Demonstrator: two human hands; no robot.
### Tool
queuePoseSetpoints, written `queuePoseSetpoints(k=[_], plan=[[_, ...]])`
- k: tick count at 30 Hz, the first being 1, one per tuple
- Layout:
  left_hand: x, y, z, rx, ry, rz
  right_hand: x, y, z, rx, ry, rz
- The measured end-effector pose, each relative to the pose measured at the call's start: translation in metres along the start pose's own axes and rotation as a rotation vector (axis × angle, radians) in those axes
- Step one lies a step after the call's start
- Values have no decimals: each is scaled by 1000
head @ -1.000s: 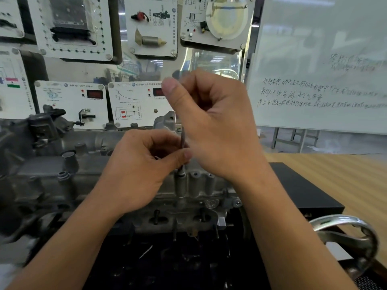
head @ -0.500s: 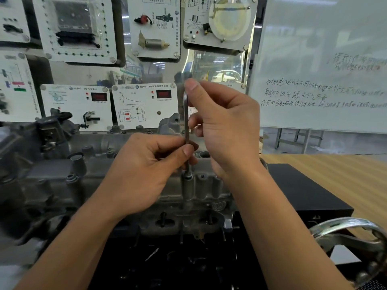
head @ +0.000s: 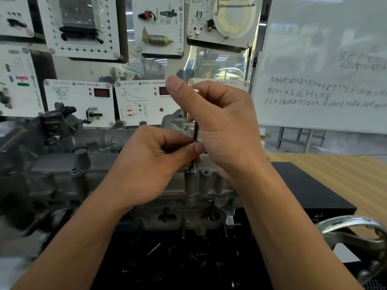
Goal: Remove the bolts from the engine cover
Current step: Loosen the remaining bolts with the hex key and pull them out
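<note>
A grey cast engine cover lies across the stand in front of me. A thin dark key tool stands upright with its tip in a bolt head on a boss at the cover's near edge. My left hand pinches the lower shaft between thumb and fingers. My right hand grips the tool's top end, its thumb raised at the upper left. The tool's top is hidden inside that hand.
White training panels hang on the board behind the engine. A whiteboard stands at the right. A black box sits on the wooden table. A chrome handwheel juts out at the lower right.
My right hand has turned on the tool's top: its thumb swung from the left to the shaft and back up left. My left hand stays pinched on the shaft.
</note>
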State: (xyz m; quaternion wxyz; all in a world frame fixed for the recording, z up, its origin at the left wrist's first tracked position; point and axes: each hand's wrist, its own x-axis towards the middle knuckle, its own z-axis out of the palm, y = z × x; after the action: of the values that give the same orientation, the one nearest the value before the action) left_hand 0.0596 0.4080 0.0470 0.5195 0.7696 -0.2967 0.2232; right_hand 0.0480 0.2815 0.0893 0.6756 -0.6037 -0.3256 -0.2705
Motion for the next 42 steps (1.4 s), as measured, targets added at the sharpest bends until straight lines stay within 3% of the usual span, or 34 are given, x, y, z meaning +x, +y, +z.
queuePoseSetpoints(k=[14,16,20,25,28,30,35,39,42], plan=[[1,-3,1,-20,35,15,-1,-4,-2,-305,78,-143],[1,-5,0,-48,31,-3,4,-4,-8,-240,30,-138],[0,-8,-1,-102,-30,-15,13,1,-28,125,-168,28],[0,-7,-1,-65,-58,-15,17,16,-25,351,-56,233],[0,-8,-2,-50,-62,-8,14,22,-10,424,58,256],[0,-8,-2,-59,-57,-14,11,23,-2,393,128,178],[-1,-6,-2,27,-29,58,4,26,11,-83,110,-52],[-2,-3,2,47,-15,78,6,18,5,31,-17,37],[-2,-2,5,65,3,60,8,12,0,143,-12,118]])
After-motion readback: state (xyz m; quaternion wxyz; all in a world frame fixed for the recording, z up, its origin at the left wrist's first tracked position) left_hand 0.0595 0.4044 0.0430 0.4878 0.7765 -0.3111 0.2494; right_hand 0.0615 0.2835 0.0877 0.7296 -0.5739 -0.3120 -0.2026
